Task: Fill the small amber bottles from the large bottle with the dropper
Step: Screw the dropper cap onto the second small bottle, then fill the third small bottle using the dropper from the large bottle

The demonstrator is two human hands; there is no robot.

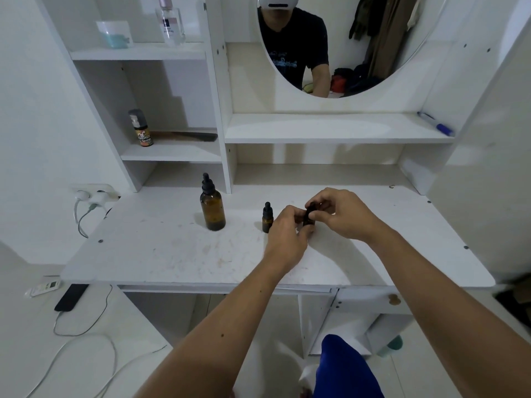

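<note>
Nearest, two bare forearms reach up from the bottom edge over the front of a white desk (161, 254), whose top is scuffed with faint reddish marks. On the floor to the near left lie a black phone (71, 297) with a cable and a small white remote (46, 288).

Just past the middle of the desk, the two hands meet around one small amber bottle (309, 218). The left hand (287, 228) is curled about its lower body, fingers closed on the glass, while the right hand (342, 214) pinches the black cap at its top between thumb and fingertips. The bottle is mostly hidden; only a dark sliver of glass and cap shows, and whether it rests on the desk or is lifted cannot be told.

Just left of the left hand a second small amber bottle (267, 218) stands upright on the desk, its black dropper cap on. Further left, well apart, stands the large amber bottle (212, 208), upright, brown glass, with a black dropper cap and rubber bulb on top.

Beyond, on the left shelves, are a small spray bottle (140, 129), a dark comb (186, 136) and, higher, a clear perfume bottle (171, 23). On the far right shelf lies a blue marker (436, 124), below a round mirror (330, 47).
</note>
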